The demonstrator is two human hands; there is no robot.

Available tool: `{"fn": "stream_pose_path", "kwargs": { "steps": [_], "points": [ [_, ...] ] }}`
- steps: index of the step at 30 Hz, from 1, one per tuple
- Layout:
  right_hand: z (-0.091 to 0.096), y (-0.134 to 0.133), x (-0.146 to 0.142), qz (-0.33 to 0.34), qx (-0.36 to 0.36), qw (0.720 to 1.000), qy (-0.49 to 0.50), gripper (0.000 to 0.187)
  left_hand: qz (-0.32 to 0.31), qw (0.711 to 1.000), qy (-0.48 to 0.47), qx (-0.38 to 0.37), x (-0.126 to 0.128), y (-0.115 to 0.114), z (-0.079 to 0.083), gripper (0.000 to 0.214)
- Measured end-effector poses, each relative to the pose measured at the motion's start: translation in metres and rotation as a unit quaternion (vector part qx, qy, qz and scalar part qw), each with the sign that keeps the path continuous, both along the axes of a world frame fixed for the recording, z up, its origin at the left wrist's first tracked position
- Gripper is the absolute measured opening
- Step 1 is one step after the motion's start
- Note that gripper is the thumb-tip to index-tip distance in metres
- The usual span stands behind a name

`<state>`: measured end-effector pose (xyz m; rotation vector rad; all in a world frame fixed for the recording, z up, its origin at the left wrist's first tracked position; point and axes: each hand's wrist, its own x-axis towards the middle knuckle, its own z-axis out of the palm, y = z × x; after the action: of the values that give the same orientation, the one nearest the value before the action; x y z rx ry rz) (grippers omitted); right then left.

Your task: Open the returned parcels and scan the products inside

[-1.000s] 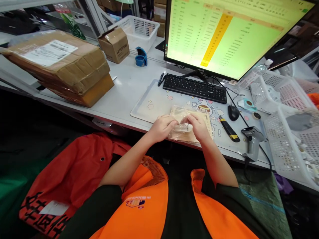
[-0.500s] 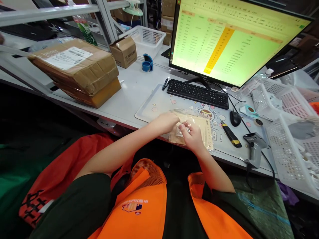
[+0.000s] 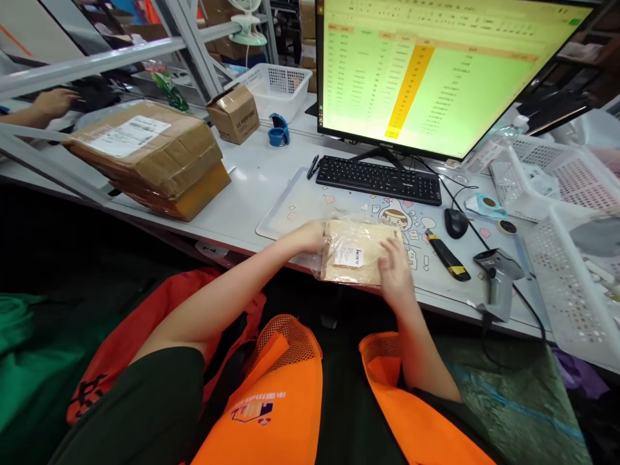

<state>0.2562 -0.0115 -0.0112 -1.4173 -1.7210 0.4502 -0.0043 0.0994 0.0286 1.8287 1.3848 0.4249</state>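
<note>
A flat clear plastic packet [image 3: 356, 258] with beige contents and a small white label lies on the desk mat [image 3: 290, 216] at the near desk edge. My left hand [image 3: 310, 237] grips its left edge with the fingers curled on it. My right hand [image 3: 397, 274] rests on the packet's right part, fingers stretched out and a little blurred.
Behind the packet are a black keyboard [image 3: 378, 179], a monitor [image 3: 436, 71] and a mouse [image 3: 455, 222]. A yellow-black utility knife [image 3: 446, 256] and a barcode scanner [image 3: 498, 278] lie to the right, by white baskets [image 3: 571, 258]. Taped cardboard parcels [image 3: 150, 155] sit left. Another person's hand [image 3: 53, 103] shows far left.
Both hands were bunched over the packet's middle; they have spread to its left and right sides, which uncovers the white label. The camera view shifted slightly.
</note>
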Motion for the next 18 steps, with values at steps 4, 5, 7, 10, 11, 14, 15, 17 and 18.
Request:
{"fn": "stream_pose_path", "kwargs": {
  "steps": [4, 5, 7, 10, 11, 14, 15, 17, 18],
  "points": [
    [-0.023, 0.003, 0.048, -0.132, -0.065, 0.988, 0.035, 0.067, 0.052, 0.990, -0.093, -0.090, 0.020, -0.002, -0.011, 0.016],
    [-0.027, 0.003, 0.053, -0.143, -0.056, 0.986, 0.069, 0.065, 0.065, 0.985, -0.120, -0.110, 0.025, -0.004, -0.013, 0.018],
    [-0.032, 0.002, 0.056, -0.165, -0.027, 0.972, 0.165, 0.062, 0.084, 0.973, -0.172, -0.132, 0.034, -0.011, -0.014, 0.022],
    [-0.031, 0.001, 0.058, -0.183, -0.009, 0.927, 0.328, 0.068, 0.101, 0.958, -0.239, -0.120, 0.033, -0.025, -0.005, 0.032],
    [-0.028, 0.001, 0.060, -0.176, -0.010, 0.915, 0.362, 0.069, 0.110, 0.953, -0.265, -0.099, 0.029, -0.031, 0.000, 0.036],
    [-0.014, -0.007, 0.061, -0.098, -0.027, 0.913, 0.394, 0.063, 0.147, 0.938, -0.312, -0.034, 0.010, -0.051, 0.017, 0.048],
    [-0.008, -0.011, 0.059, -0.070, -0.025, 0.918, 0.389, 0.059, 0.163, 0.935, -0.314, -0.024, 0.003, -0.058, 0.021, 0.050],
    [0.005, -0.023, 0.051, -0.047, -0.001, 0.931, 0.361, 0.048, 0.188, 0.935, -0.300, -0.029, -0.010, -0.072, 0.027, 0.047],
    [0.011, -0.029, 0.045, -0.047, 0.016, 0.939, 0.340, 0.044, 0.197, 0.934, -0.295, -0.034, -0.015, -0.080, 0.029, 0.043]
  ]
}}
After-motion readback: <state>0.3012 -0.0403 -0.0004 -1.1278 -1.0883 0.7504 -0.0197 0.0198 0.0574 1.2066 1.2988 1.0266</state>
